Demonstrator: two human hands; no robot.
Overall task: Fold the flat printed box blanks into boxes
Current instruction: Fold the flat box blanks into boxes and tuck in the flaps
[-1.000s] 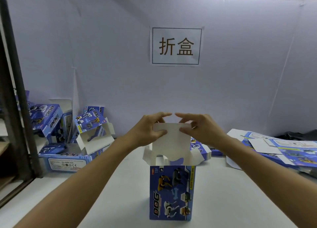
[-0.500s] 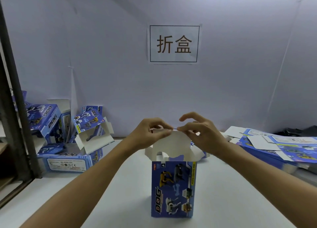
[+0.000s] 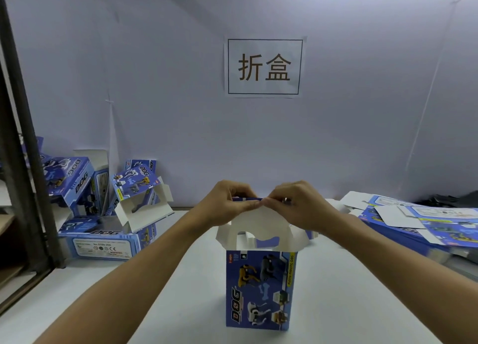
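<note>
A blue printed box (image 3: 260,290) was stood upright on the white table (image 3: 362,305), near its middle, with its top still open. Its white lid flap (image 3: 258,221) was raised above the opening, and small side flaps were splayed out to either side. The flap's top edge was pinched by the left hand (image 3: 227,205) and the right hand (image 3: 292,206), fingertips pressed together and nearly touching. A tuck crease appeared to be being formed, though the fold itself was partly hidden. Next, the lid would probably need lowering and tucking in. Folded boxes (image 3: 103,214) were piled at left; flat blanks (image 3: 426,224) were stacked at right.
</note>
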